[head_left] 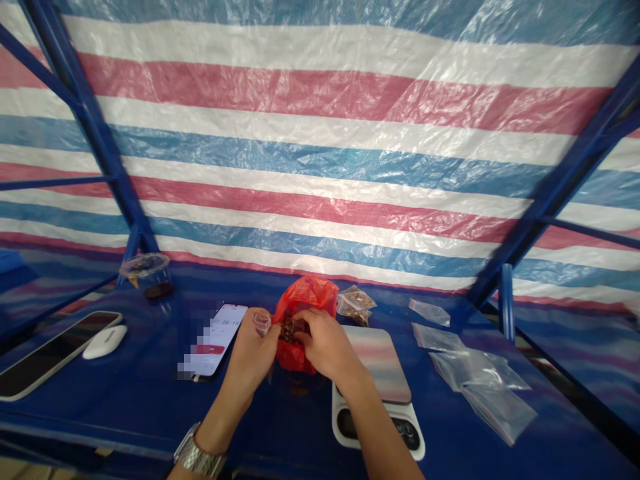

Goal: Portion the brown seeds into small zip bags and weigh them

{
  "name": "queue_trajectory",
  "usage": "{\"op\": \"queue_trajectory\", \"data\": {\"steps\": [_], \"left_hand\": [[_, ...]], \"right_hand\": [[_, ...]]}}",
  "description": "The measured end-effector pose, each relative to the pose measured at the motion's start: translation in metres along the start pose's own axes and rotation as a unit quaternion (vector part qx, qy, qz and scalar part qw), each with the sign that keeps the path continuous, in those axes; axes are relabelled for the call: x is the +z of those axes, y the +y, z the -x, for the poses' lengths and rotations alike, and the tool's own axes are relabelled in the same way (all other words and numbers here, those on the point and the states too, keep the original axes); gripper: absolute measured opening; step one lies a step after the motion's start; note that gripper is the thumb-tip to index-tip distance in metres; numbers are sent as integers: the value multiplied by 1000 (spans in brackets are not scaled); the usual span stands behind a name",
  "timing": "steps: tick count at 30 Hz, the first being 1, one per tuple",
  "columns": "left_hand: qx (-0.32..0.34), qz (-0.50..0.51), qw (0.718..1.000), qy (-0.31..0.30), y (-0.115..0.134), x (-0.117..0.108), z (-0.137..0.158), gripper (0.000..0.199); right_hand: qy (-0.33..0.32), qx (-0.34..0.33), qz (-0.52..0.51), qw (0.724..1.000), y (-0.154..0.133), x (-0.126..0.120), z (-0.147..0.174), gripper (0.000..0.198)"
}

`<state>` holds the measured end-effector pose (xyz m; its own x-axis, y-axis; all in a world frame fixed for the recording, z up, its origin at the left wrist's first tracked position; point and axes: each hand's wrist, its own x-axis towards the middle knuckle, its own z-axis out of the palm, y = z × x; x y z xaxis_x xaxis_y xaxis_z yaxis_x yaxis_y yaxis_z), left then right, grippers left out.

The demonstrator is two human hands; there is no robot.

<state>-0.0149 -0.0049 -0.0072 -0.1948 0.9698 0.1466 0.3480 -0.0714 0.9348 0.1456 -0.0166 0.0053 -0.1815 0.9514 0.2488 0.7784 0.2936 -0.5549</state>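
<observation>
A red plastic bag (320, 294) stands on the blue table with its mouth spread, and small brown pieces (288, 331) show inside. My left hand (253, 343) is closed at the bag's left edge, pinching a small clear plastic bag (261, 323) that is partly hidden by the fingers. From the right, my right hand (325, 340) reaches into the red bag's mouth with its fingers curled on the brown pieces. Under my right forearm is a white kitchen scale (380, 367); the arm covers part of its display.
A filled clear bag (356, 303) lies behind the scale, with several flat zip bags (480, 367) at right. Left are a lit phone (220, 340), a dark phone (60, 350), a white earbud case (105, 341) and a plastic bowl (153, 277). Blue frame bars (540, 200) flank a striped tarp.
</observation>
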Motion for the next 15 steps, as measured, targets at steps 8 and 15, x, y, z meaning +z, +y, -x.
{"op": "queue_trajectory", "data": {"steps": [8, 15], "left_hand": [[-9, 93, 995, -23, -1, -1, 0, 29], [14, 70, 997, -13, -5, 0, -4, 41]], "right_hand": [[-9, 36, 29, 999, -1, 1, 2, 26], [-10, 69, 28, 997, 0, -1, 2, 24]]}}
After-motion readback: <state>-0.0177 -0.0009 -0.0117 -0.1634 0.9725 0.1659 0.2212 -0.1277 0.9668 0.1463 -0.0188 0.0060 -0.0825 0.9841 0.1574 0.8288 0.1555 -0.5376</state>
